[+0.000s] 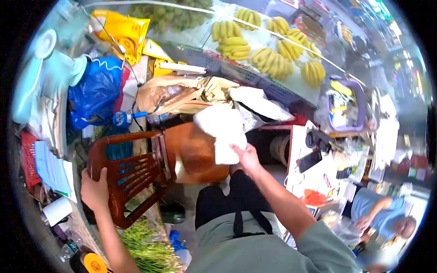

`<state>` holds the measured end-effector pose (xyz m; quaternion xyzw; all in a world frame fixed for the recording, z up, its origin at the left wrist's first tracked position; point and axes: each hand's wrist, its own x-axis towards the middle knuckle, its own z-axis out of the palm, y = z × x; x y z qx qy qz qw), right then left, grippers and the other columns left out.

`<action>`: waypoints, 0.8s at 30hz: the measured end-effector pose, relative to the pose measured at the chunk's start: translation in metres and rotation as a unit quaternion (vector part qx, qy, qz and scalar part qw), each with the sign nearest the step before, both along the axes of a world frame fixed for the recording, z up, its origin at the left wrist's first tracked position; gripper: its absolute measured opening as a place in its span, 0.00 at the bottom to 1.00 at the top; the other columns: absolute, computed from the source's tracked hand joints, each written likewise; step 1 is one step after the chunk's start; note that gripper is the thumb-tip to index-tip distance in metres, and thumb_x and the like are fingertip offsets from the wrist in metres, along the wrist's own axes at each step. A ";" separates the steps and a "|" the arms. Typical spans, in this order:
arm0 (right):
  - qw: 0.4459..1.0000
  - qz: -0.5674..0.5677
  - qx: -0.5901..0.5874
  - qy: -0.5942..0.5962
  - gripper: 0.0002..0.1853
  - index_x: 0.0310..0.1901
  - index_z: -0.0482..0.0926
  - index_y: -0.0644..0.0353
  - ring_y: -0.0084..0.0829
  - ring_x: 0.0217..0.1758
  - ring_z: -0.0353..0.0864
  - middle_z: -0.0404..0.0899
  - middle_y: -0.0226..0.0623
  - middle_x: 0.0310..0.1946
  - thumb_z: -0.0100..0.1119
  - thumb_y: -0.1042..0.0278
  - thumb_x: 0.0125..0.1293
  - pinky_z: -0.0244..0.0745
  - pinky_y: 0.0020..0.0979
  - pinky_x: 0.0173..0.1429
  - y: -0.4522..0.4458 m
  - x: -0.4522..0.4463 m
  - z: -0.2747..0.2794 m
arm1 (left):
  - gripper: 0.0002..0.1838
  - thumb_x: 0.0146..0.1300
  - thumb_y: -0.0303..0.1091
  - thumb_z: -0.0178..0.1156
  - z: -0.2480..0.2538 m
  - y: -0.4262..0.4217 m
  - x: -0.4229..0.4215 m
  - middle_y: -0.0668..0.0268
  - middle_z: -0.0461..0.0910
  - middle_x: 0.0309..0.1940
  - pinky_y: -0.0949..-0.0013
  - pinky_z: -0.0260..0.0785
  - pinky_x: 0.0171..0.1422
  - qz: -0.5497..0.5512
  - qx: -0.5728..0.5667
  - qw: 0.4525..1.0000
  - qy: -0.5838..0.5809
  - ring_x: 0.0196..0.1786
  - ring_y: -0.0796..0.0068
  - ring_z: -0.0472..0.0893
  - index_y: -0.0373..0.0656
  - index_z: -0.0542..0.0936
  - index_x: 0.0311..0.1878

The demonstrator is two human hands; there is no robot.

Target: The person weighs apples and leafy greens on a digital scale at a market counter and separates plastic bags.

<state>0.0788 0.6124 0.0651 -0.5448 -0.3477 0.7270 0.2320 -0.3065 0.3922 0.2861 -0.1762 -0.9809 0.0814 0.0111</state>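
A brown wooden chair point(195, 154) with a slatted back stands in front of the person's legs. My left hand point(95, 190) is wrapped round the outer edge of its backrest point(98, 154). Over the seat, my right hand point(246, 157) grips a white cloth point(225, 132), with the thumb on top and the cloth hanging loosely beyond the fingers. Part of the seat is hidden under the cloth. Beyond the chair lies a crumpled brown paper bag point(182, 95) beside white bags point(259, 102).
Bananas point(271, 63) lie on a counter ahead. At the right, a white table point(291, 175) holds a phone point(310, 161); a person in blue point(375, 209) sits beyond. Left are a blue bag point(93, 93) and red basket point(29, 157). Green vegetables point(148, 248) lie below the chair.
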 end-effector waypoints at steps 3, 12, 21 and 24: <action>0.987 0.123 0.098 0.035 0.16 0.54 0.82 0.67 0.25 0.44 0.86 0.88 0.38 0.42 0.67 0.67 0.70 0.81 0.30 0.50 -0.055 0.011 0.090 | 0.38 0.63 0.57 0.68 0.002 -0.009 0.003 0.50 0.78 0.65 0.50 0.72 0.66 -0.090 0.061 0.994 0.008 0.64 0.46 0.79 0.41 0.74 0.70; 0.924 0.205 0.322 -0.035 0.22 0.60 0.79 0.56 0.43 0.44 0.88 0.87 0.47 0.43 0.69 0.62 0.66 0.80 0.39 0.51 -0.177 0.083 0.211 | 0.54 0.59 0.59 0.73 -0.084 -0.018 0.221 0.57 0.67 0.73 0.53 0.58 0.80 -0.394 0.369 0.431 -0.723 0.75 0.58 0.67 0.40 0.58 0.79; 0.913 0.087 0.380 -0.116 0.20 0.57 0.78 0.58 0.39 0.33 0.84 0.82 0.40 0.39 0.66 0.56 0.70 0.80 0.36 0.42 -0.234 0.175 0.271 | 0.40 0.61 0.57 0.69 -0.028 0.041 0.328 0.59 0.81 0.52 0.55 0.76 0.63 -0.108 0.218 0.292 -0.925 0.54 0.60 0.83 0.38 0.70 0.66; 0.909 -0.108 0.395 -0.080 0.25 0.64 0.73 0.58 0.26 0.33 0.81 0.78 0.35 0.41 0.66 0.56 0.72 0.78 0.28 0.39 -0.250 0.196 0.264 | 0.46 0.63 0.65 0.63 -0.012 0.044 0.368 0.57 0.76 0.62 0.55 0.70 0.72 -0.151 0.175 0.281 -0.931 0.65 0.59 0.77 0.40 0.65 0.73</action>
